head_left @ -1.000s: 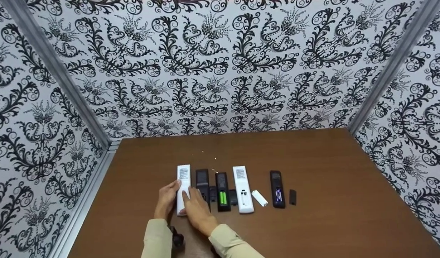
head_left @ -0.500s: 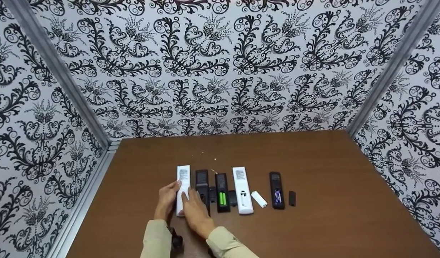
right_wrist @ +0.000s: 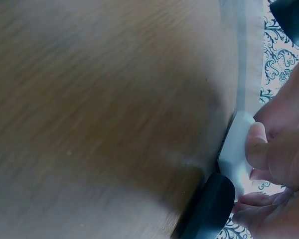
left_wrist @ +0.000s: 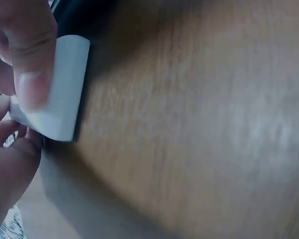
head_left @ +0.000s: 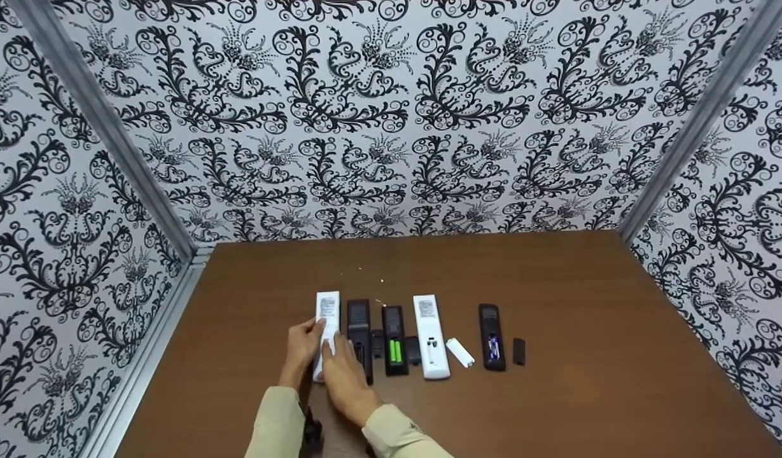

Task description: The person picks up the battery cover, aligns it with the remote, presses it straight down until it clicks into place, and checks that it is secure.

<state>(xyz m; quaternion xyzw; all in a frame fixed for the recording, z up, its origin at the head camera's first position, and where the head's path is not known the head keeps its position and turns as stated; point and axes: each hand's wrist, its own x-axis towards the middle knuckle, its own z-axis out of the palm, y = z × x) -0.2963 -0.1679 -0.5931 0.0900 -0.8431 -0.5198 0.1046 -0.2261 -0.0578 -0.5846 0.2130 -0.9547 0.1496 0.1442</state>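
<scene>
A white remote control (head_left: 328, 306) lies back side up at the left end of a row of remotes. My left hand (head_left: 303, 346) grips its left edge, thumb on top. From the other side my right hand (head_left: 345, 375) holds its lower part, fingertips on the back and thumb at the near end. The right wrist view shows that thumb (right_wrist: 257, 144) against the white end. Both hands hide much of the lower half. A black remote (head_left: 359, 315) sits just to the right, its lower part partly covered by my right hand.
Rightward on the brown table (head_left: 588, 305) lie a black remote with green batteries (head_left: 396, 351), an opened white remote (head_left: 427, 312) and a black remote with purple batteries (head_left: 494, 348). Loose covers, including a white one (head_left: 460, 353) and a black one (head_left: 519, 352), lie among them. Patterned walls (head_left: 378, 114) surround the table.
My left hand has shifted slightly to the right along the white remote's edge. My right hand keeps nearly the same place, and the other remotes stay put.
</scene>
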